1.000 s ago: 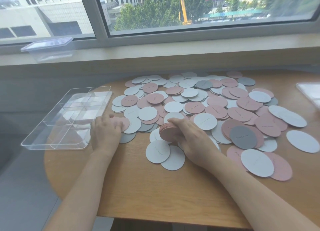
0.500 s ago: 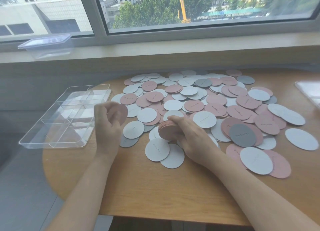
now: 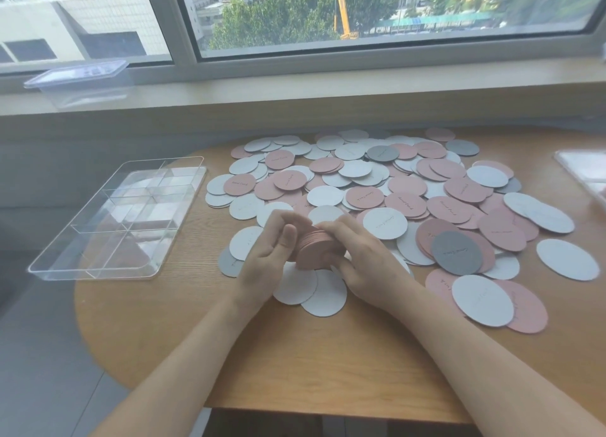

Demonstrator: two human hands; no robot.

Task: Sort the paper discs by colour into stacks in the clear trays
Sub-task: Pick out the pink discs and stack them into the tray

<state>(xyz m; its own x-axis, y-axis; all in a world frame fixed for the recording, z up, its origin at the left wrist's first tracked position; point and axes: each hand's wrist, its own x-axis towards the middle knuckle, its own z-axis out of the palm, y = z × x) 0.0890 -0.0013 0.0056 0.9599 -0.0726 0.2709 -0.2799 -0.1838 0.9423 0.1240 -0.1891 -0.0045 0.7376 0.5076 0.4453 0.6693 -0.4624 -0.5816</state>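
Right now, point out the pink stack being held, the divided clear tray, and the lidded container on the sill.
pink stack [image 3: 313,251], head view, on its ribbed side edge.
divided clear tray [image 3: 95,270], head view, on its near rim.
lidded container [image 3: 78,75], head view, on its lid.

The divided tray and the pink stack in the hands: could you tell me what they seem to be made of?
Divided tray: clear hard plastic, probably acrylic; see-through walls with glossy glints. Pink stack: matte card or thick paper; flat, dull discs with thin layered edges.
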